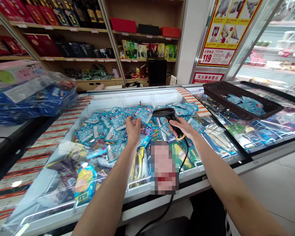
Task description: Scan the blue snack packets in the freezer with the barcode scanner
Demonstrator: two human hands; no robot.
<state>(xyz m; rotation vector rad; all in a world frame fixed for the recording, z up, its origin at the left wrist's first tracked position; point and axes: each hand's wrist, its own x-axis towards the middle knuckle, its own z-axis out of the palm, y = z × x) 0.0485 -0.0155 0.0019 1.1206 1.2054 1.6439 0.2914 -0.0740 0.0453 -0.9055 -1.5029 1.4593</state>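
My right hand (180, 127) is wrapped round the handle of a black barcode scanner (165, 113) with yellow trim, its head turned toward the left. My left hand (133, 128) is closed, thumb and fingertips pinched at the edge of a small blue packet (145, 114) with a white barcode label. Many similar blue packets (113, 123) lie in an overlapping spread around and beyond both hands, over the chest freezer (137, 188). From the scanner's handle a black cord (186, 152) runs down past the freezer's front edge. A pixelated patch hides something between my forearms.
At the right, a dark brown basket (241, 101) holds more blue packets. A plastic-wrapped bundle of boxes (27, 88) stands at the left. Orange-and-white label strips (41, 149) line the freezer top. Behind are stocked shelves (88, 60) and a black box-shaped unit (157, 72).
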